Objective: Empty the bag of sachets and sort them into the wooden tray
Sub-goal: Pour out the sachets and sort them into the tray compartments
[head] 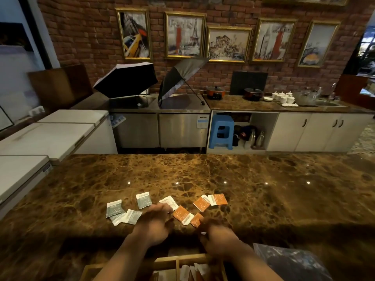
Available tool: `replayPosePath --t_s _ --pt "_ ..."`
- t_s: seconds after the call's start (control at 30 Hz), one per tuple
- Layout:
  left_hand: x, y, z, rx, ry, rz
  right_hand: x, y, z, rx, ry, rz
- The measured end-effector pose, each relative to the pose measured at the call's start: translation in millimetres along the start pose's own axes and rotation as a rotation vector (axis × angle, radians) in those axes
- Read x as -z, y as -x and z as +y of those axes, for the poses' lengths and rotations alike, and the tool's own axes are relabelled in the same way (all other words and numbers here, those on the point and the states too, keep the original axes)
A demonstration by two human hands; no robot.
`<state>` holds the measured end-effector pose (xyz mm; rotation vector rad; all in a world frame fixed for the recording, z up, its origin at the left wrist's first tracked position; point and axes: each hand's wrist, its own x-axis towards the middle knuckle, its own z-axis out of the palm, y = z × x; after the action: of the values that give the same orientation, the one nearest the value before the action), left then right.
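On surface point(263, 179): sachets point(183, 214) scattered just beyond both hands, right hand point(217, 230) pinching nearest orange sachet point(196, 219), left hand point(156, 222) relaxed, empty; tray point(178, 260) nearer body.

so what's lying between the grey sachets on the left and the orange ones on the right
In the head view, one white sachet lies between the grey sachets and the orange sachets, with the left hand reaching over that gap.

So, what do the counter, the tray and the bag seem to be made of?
Counter: probably polished marble or a look-alike, brown and veined, with glossy light spots. Tray: pale wood, apparently unpainted, with thin slat dividers. Bag: thin clear plastic, crinkled and shiny.
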<state>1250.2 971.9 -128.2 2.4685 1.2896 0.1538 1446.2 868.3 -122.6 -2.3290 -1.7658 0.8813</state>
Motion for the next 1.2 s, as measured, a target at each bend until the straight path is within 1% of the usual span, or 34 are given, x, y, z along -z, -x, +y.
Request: replayPosePath --t_s 0.1,0.2,0.27,0.43,0.5,0.57,0.63,0.7,0.73,0.8,0.87,0.93,1.07,1.13,1.2 --pt "-9.1 -19.6 -3.5 -0.001 -0.066 0.010 1.2 -10.2 1.6 0.033 0.022 0.028" --pt "-16.3 -34.5 -10.7 -0.014 -0.164 -0.002 4.2 -17.7 4.4 0.076 0.135 0.089" --pt "-17.6 -39.0 -13.3 0.001 -0.238 -0.008 4.5 -22.6 8.3 0.080 0.200 0.100" --pt "-12.0 -28.5 -9.2 -0.005 -0.353 0.118 -2.1 -31.4 17.8 0.075 0.323 0.165" --pt "-8.3 -22.2 -7.7 -0.009 -0.371 0.123 -5.7 -29.7 20.6 0.091 0.344 0.207" --pt "-4.6 -15.8 -9.2 0.004 -0.359 0.147 -9.5 -25.7 22.7 0.085 0.325 0.253" --pt "2.4 -9.6 -12.1 0.065 -0.265 0.152 -8.5 -18.5 22.0 0.061 0.289 0.318" --pt "8.3 -5.9 -18.4 0.034 -0.159 0.146 -5.5 -10.3 20.8 0.057 0.258 0.372" --pt "8.6 -3.6 -20.3 -0.003 -0.130 0.110 -4.1 -5.9 19.9 0.053 0.243 0.390" --pt "9.6 2.6 -19.2 -0.061 -0.135 -0.011 0.4 7.0 16.7 0.039 0.218 0.426" --pt "7.7 7.1 -16.1 -0.051 -0.202 -0.096 3.0 20.3 15.9 0.048 0.189 0.486" --pt "0.9 9.4 -14.4 -0.030 -0.268 -0.067 3.5 32.7 18.8 0.058 0.160 0.520" --pt "-10.0 19.8 -17.2 -0.022 -0.347 0.003 1.8 47.8 18.1 0.060 0.159 0.532" --pt "-10.1 26.1 -16.7 -0.002 -0.328 0.033 2.2 54.2 15.2 0.056 0.162 0.527" --pt "-3.9 32.1 -14.6 0.045 -0.257 0.077 3.6 58.3 12.8 0.050 0.146 0.525"
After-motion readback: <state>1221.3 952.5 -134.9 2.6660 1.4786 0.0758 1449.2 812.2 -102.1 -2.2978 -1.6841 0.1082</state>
